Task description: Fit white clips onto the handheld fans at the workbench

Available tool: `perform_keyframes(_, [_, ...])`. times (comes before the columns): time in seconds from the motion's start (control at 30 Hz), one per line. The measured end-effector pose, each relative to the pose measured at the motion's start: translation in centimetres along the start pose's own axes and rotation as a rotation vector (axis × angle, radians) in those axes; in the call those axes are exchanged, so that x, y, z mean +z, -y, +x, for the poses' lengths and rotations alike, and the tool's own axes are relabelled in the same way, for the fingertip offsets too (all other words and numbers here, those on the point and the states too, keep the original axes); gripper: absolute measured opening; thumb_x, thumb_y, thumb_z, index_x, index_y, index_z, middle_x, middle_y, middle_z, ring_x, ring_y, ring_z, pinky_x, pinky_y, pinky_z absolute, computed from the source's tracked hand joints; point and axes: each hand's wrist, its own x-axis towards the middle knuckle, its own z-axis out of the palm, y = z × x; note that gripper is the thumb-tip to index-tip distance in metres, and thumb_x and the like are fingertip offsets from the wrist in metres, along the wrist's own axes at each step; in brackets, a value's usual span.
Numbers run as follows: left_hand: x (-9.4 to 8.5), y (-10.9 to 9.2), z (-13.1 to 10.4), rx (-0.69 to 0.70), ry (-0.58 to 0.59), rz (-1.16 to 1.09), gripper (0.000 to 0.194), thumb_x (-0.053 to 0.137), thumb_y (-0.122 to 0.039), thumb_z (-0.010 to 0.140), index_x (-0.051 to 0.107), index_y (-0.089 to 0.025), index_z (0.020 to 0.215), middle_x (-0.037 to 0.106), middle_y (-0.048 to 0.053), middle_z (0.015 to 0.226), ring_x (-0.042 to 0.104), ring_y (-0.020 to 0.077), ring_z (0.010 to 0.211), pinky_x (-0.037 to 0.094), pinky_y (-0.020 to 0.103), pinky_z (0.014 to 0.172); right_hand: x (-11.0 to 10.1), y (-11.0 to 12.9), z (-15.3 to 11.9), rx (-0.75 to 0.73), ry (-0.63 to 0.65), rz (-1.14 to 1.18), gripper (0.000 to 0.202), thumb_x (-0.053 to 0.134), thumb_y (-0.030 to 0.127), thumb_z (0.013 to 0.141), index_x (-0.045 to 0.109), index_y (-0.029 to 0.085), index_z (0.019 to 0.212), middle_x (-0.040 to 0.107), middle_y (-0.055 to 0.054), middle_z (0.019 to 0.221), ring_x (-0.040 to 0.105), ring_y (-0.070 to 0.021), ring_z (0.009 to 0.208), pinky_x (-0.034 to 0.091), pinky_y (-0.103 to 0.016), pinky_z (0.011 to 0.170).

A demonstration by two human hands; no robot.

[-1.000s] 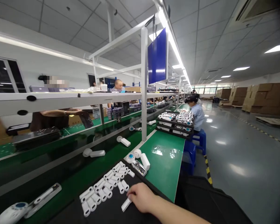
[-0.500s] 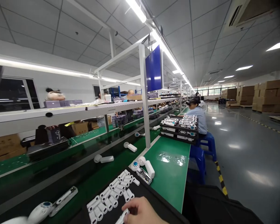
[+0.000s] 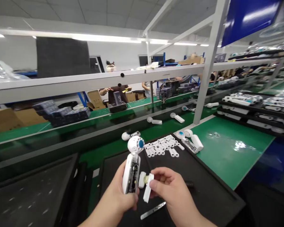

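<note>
My left hand (image 3: 123, 189) is wrapped round a white handheld device (image 3: 130, 173) with a round head and blue centre, held upright, its open side showing circuitry. Between the fingertips of my right hand (image 3: 168, 189) is a small white plastic piece (image 3: 148, 188), just right of the device. A white part (image 3: 142, 180) sits between the device and that piece; what supports it is unclear. Below lies a thin light strip (image 3: 153, 211) on the black tray (image 3: 210, 189). Rows of small white pieces (image 3: 161, 146) rest at the tray's back.
Opened devices (image 3: 190, 141) sit by the tray's back right corner. More devices (image 3: 156, 121) lie on the green conveyor. Stacked trays (image 3: 251, 118) stand at right, beyond a metal post (image 3: 207, 63). Another black tray (image 3: 33, 189) is at left. People work across the line.
The view has swung left and down. My left hand has come into view with the opened device. My right hand now holds its white piece beside that device.
</note>
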Motion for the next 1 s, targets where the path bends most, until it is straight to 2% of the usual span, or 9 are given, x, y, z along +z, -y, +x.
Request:
perform_keyframes(0.23, [0.6,1.8,-0.8,0.112,-0.145,0.266,0.088,0.066,-0.018,0.056,0.04,-0.027,0.139,0.058,0.009,0.132,0.052,0.0335,0.125,0.038,0.042,0.106,2.5,-1.2,1.0,0.021,-0.086,-0.067,0.042,0.091,0.038,0.047,0.07,0.016,0.076,0.07,-0.005,0.068,0.065,-0.0206,0.06,0.057,-0.034,0.059])
perform_keyframes(0.37, [0.4,2.6,-0.6,0.183,-0.192,0.321,0.076,0.063,-0.024,0.068,0.041,-0.026,0.14,0.054,0.006,0.14,0.043,0.0304,0.135,0.028,0.039,0.113,2.6,-1.9,1.1,-0.028,-0.095,-0.222,0.035,0.084,0.04,0.06,0.076,0.016,0.084,0.07,-0.007,0.08,0.065,-0.0218,0.069,0.055,-0.034,0.064])
perform_keyframes(0.5, [0.2,2.1,-0.2,0.078,-0.18,0.161,0.069,0.06,-0.025,0.072,0.039,-0.025,0.138,0.065,0.006,0.11,0.061,0.0225,0.092,0.047,0.034,0.081,-0.1,-2.1,1.5,-0.266,0.122,-0.686,0.039,0.065,0.039,0.083,0.069,0.023,0.119,0.063,-0.009,0.117,0.063,-0.0247,0.1,0.053,-0.037,0.088])
perform_keyframes(0.57, [-0.1,1.6,0.1,-0.018,-0.133,-0.018,0.072,0.059,-0.022,0.068,0.037,-0.025,0.136,0.061,0.002,0.087,0.051,0.016,0.064,0.041,0.028,0.054,-2.8,-2.2,2.2,-0.301,0.176,-1.147,0.061,0.065,0.037,0.084,0.05,0.022,0.141,0.06,-0.012,0.127,0.055,-0.0296,0.117,0.044,-0.045,0.103])
perform_keyframes(0.63, [-0.6,1.2,0.3,-0.043,-0.098,-0.19,0.064,0.059,-0.019,0.068,0.041,-0.024,0.129,0.055,0.0,0.082,0.045,0.0135,0.061,0.033,0.024,0.047,-5.8,-2.5,3.1,-0.189,0.159,-1.579,0.072,0.072,0.03,0.077,0.046,0.016,0.143,0.061,-0.017,0.127,0.054,-0.036,0.118,0.044,-0.052,0.101])
perform_keyframes(0.7, [-1.2,1.2,0.6,-0.011,-0.077,-0.283,0.048,0.06,-0.018,0.07,0.047,-0.023,0.117,0.053,0.0,0.086,0.047,0.0137,0.067,0.034,0.023,0.048,-8.2,-2.8,3.9,-0.099,0.183,-1.752,0.046,0.067,0.014,0.076,0.064,0.014,0.122,0.068,-0.018,0.111,0.064,-0.0379,0.102,0.051,-0.053,0.088])
perform_keyframes(0.83, [-2.2,1.7,1.1,0.048,-0.055,-0.351,0.033,0.057,-0.015,0.076,0.05,-0.023,0.107,0.052,0.001,0.091,0.049,0.0134,0.07,0.036,0.023,0.049,-10.2,-1.6,3.6,-0.189,0.264,-1.769,0.028,0.048,0.016,0.089,0.07,0.02,0.105,0.072,-0.014,0.099,0.07,-0.0305,0.089,0.056,-0.043,0.079])
perform_keyframes(0.93, [-2.5,1.8,1.1,0.074,-0.078,-0.344,0.028,0.056,-0.015,0.078,0.052,-0.023,0.105,0.052,0.001,0.092,0.049,0.0133,0.071,0.037,0.023,0.05,-10.4,0.5,1.8,-0.553,0.129,-1.576,0.031,0.045,0.033,0.096,0.063,0.023,0.119,0.072,-0.012,0.108,0.071,-0.0263,0.095,0.057,-0.035,0.078])
perform_keyframes(1.0, [-2.3,1.6,0.9,0.091,-0.087,-0.331,0.029,0.057,-0.017,0.078,0.052,-0.023,0.105,0.052,0.001,0.092,0.049,0.0135,0.071,0.037,0.023,0.05,-10.0,1.1,0.4,-0.757,0.02,-1.394,0.031,0.042,0.04,0.097,0.063,0.023,0.113,0.074,-0.01,0.087,0.072,-0.0245,0.078,0.057,-0.032,0.067])
